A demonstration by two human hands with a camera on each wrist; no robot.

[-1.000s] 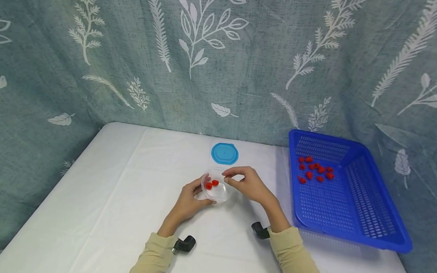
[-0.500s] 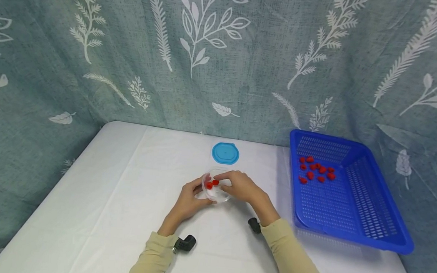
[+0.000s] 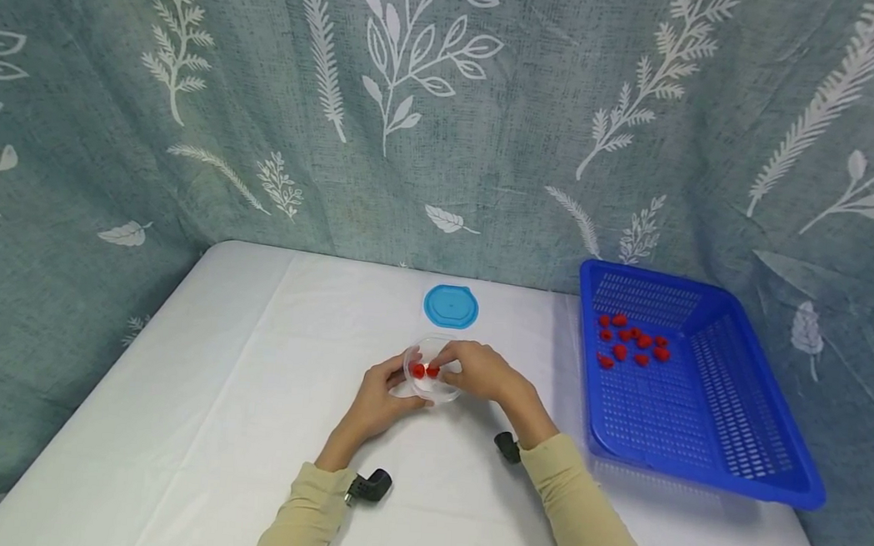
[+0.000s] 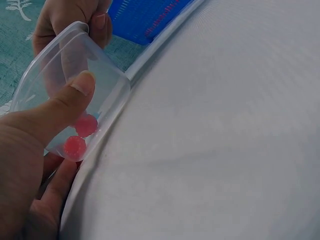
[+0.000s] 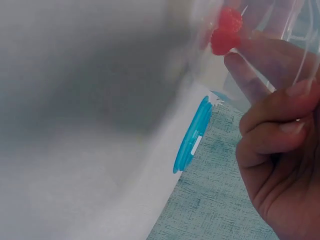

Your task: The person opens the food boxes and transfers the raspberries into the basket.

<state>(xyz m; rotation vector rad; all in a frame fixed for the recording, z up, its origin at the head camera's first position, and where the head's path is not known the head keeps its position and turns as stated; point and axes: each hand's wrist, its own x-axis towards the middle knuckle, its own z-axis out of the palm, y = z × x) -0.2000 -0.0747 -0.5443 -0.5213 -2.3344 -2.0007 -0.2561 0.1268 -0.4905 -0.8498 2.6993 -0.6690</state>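
Note:
My left hand [image 3: 375, 403] holds a clear round plastic container [image 4: 107, 80] tilted, its thumb [image 4: 65, 107] over the near wall and its other fingers beneath. Red raspberries [image 4: 75, 148] lie low inside; at least two show. From the right, my right hand [image 3: 479, 372] reaches into the mouth. In the right wrist view its thumb and forefinger meet at one raspberry [image 5: 225, 41], seen partly through the plastic, while the other fingers [image 5: 270, 137] are curled outside. A blue lid [image 3: 451, 306] lies flat behind the container.
A blue perforated basket [image 3: 702, 477] stands on the right of the white-covered table [image 3: 210, 418], with several raspberries [image 3: 644, 342] toward its back left. A leaf-patterned grey-green cloth [image 3: 505, 143] hangs behind.
My right hand has moved left and down from the container's rim into it. One raspberry in the container has shifted slightly toward me. The left hand and container have stayed nearly still.

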